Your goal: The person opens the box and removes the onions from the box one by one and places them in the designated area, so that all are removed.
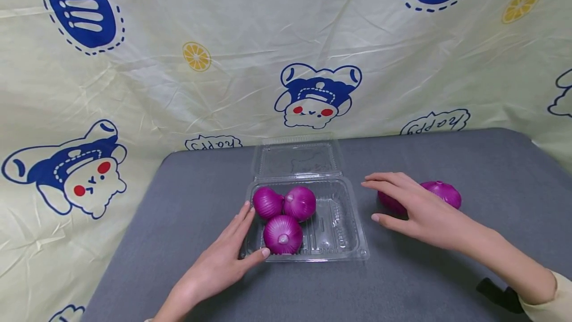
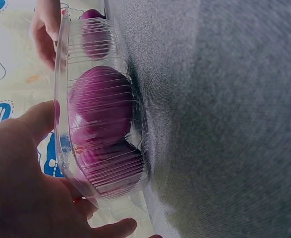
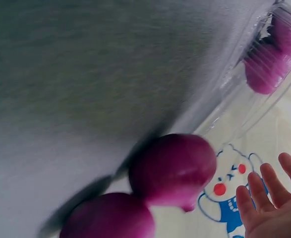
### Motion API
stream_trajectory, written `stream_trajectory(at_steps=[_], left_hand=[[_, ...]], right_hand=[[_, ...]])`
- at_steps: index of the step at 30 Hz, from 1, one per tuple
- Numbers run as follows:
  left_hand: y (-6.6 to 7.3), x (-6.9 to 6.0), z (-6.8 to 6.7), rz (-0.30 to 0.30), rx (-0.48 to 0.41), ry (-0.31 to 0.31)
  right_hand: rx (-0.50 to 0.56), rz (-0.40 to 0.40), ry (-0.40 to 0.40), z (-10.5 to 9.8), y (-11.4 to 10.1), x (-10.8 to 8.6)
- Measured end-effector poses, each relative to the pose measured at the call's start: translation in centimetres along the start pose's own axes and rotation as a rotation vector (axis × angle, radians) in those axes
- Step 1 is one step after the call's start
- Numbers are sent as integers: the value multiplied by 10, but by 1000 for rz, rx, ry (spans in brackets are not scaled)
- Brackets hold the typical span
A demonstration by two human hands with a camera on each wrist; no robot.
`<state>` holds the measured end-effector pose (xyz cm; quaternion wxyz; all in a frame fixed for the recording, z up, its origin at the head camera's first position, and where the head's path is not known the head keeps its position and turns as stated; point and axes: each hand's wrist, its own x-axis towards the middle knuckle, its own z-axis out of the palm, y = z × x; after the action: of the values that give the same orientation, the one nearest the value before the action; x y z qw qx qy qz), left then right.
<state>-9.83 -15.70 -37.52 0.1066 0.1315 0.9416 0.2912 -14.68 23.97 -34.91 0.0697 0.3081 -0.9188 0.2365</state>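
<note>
Three purple onions, a front one (image 1: pixel 283 235) and two behind (image 1: pixel 268 202), sit in the left part of a clear plastic clamshell box (image 1: pixel 332 222). My left hand (image 1: pixel 221 257) rests at the box's left side, fingers fairly straight and thumb on the rim near the front corner; the left wrist view shows the thumb (image 2: pixel 43 116) against the rim. My right hand (image 1: pixel 417 207) hovers over two more onions on the table, fingers extended and holding nothing. It partly hides them in the head view, while the right wrist view shows one onion (image 3: pixel 172 168) beside another (image 3: pixel 108 218).
The box's lid (image 1: pixel 297 158) lies folded back behind it. A grey cloth covers the table (image 1: pixel 178 202). A printed curtain (image 1: pixel 241 24) hangs along the back and left. Something black (image 1: pixel 498 294) shows beside the right sleeve.
</note>
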Motion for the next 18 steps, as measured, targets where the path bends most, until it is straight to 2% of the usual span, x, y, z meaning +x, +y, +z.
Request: stream_trajectory(at_steps=[11, 18], left_hand=[[-1, 0, 0, -5, 4, -3], [0, 1, 0, -10, 6, -3]], right_hand=[[37, -99, -66, 20, -20, 27], [63, -172, -68, 35, -28, 44]])
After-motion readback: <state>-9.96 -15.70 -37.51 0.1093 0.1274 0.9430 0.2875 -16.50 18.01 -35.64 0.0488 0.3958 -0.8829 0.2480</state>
